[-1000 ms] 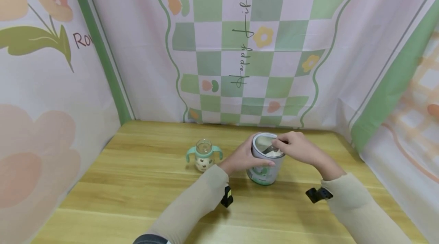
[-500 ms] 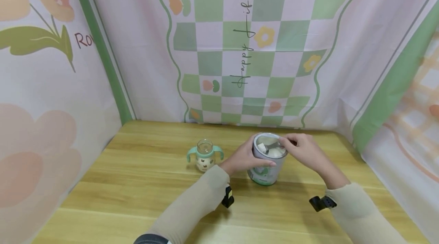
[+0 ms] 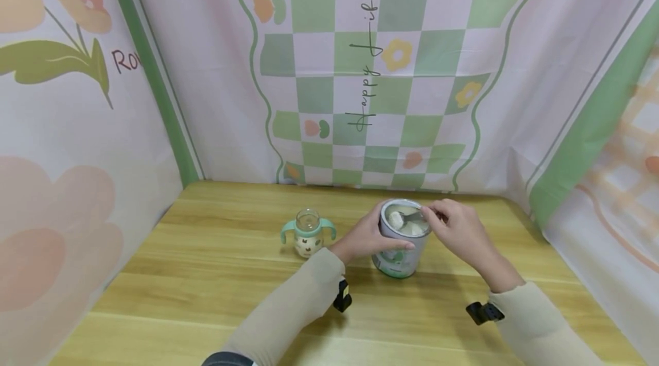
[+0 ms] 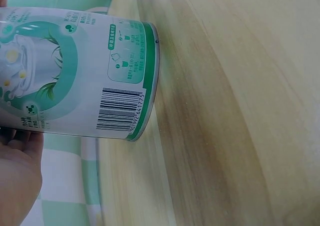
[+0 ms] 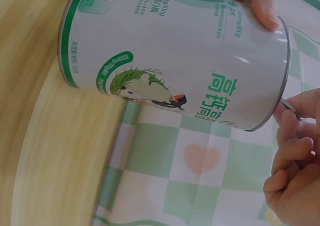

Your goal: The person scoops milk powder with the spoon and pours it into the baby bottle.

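Observation:
A white-and-green milk powder can [image 3: 399, 265] is on the table, tilted slightly, its open top facing up. My left hand [image 3: 374, 235] grips it near the rim, thumb across the front and fingers around the far side. Inside the can, white powder [image 3: 413, 230] shows. My right hand [image 3: 458, 226] pinches the handle of a metal spoon [image 3: 412, 217] at the right of the rim; the spoon's bowl carries a white heap just inside the opening. In the right wrist view, only a bit of the spoon [image 5: 290, 106] shows past the rim.
To the left of the can stands a clear sippy cup [image 3: 308, 241] with green handles, its top uncovered. The wooden table [image 3: 206, 251] ends at a checkered curtain [image 3: 355, 148] behind, with more printed fabric at both sides.
My right hand has shifted slightly right. The spoon's bowl, dipped in the powder before, has come up into sight with a white heap. My left hand keeps its grip on the can.

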Available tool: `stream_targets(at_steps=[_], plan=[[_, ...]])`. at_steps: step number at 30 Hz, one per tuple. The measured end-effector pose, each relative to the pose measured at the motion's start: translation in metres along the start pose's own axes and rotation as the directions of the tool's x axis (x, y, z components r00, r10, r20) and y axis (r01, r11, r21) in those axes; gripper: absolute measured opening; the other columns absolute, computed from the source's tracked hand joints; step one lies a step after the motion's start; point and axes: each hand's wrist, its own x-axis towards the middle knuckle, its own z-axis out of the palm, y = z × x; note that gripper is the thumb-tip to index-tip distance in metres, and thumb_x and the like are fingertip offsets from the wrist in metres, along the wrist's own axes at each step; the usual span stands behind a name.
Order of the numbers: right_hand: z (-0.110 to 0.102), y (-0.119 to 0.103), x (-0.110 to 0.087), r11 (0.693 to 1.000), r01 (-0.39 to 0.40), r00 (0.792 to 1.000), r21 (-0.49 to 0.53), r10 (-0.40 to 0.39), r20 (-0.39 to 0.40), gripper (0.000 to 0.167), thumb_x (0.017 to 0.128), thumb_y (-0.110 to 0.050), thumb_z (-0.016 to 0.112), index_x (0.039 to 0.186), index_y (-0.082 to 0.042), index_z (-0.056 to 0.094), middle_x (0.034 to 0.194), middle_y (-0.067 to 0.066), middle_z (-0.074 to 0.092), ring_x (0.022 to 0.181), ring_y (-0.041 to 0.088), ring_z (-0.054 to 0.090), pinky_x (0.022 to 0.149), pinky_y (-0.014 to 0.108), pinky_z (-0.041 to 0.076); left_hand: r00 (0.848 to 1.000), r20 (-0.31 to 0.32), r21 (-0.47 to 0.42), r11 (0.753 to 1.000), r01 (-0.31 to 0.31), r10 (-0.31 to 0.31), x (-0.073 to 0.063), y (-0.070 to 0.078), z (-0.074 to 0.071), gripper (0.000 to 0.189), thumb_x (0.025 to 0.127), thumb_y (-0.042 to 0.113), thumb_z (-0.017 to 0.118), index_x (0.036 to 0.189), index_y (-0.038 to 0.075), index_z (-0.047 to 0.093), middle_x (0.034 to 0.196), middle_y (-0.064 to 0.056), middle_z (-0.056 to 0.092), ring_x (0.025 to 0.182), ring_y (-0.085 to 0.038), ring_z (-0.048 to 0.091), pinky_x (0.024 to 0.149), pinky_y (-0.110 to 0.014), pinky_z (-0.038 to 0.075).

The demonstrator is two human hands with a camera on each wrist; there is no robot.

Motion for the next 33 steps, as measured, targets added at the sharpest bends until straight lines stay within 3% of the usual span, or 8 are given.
stream_targets(at_steps=[8,15,21,27,33], plan=[[0.000,0.002,0.000,1.000,0.026,0.999,-0.014,-0.027,-0.038,0.012,0.094,-0.009,0.069,0.085,-0.005,0.075,0.066,-0.007,0.049,0.056,0.008,0.040,0.048,0.025,0.036,1.000,0.002,-0.006,1.000,0.019,-0.019,0.000,0.000,0.000,0.082,0.081,0.030,0.087,0.146,0.033,0.037,0.131,0.012,0.053,0.116,-0.008,0.056,0.097,-0.032,0.047],[-0.001,0.004,-0.002,0.999,-0.002,1.000,0.034,0.003,-0.026,0.014,0.096,-0.010,0.068,0.084,-0.005,0.074,0.067,-0.006,0.051,0.055,0.008,0.041,0.048,0.025,0.037,1.000,0.003,0.005,1.000,0.011,-0.011,-0.001,0.000,0.000,0.082,0.082,0.030,0.086,0.147,0.032,0.037,0.130,0.012,0.054,0.115,-0.007,0.056,0.096,-0.033,0.047],[-0.001,0.010,-0.005,0.989,-0.109,0.994,0.103,0.108,0.011,0.019,0.100,-0.018,0.065,0.087,-0.006,0.073,0.065,-0.004,0.051,0.053,0.009,0.042,0.047,0.025,0.037,1.000,-0.007,0.017,1.000,0.018,-0.018,0.000,0.000,0.000,0.083,0.080,0.030,0.087,0.147,0.030,0.037,0.130,0.013,0.054,0.115,-0.006,0.056,0.097,-0.033,0.047],[-0.005,0.013,-0.006,0.955,-0.237,0.971,0.176,0.227,0.076,0.029,0.104,-0.028,0.058,0.095,-0.005,0.074,0.061,-0.001,0.048,0.050,0.012,0.041,0.045,0.027,0.035,1.000,-0.012,0.041,0.999,0.021,-0.020,0.003,-0.002,0.000,0.085,0.079,0.034,0.088,0.147,0.032,0.037,0.131,0.013,0.053,0.116,-0.006,0.055,0.097,-0.033,0.047],[-0.009,0.015,-0.007,0.936,-0.287,0.957,0.204,0.270,0.107,0.034,0.105,-0.032,0.055,0.097,-0.005,0.074,0.058,0.001,0.043,0.047,0.012,0.037,0.042,0.028,0.033,1.000,0.002,0.051,0.999,0.005,-0.005,0.002,-0.002,-0.001,0.086,0.080,0.033,0.088,0.148,0.033,0.036,0.133,0.012,0.052,0.117,-0.006,0.054,0.098,-0.034,0.046]])
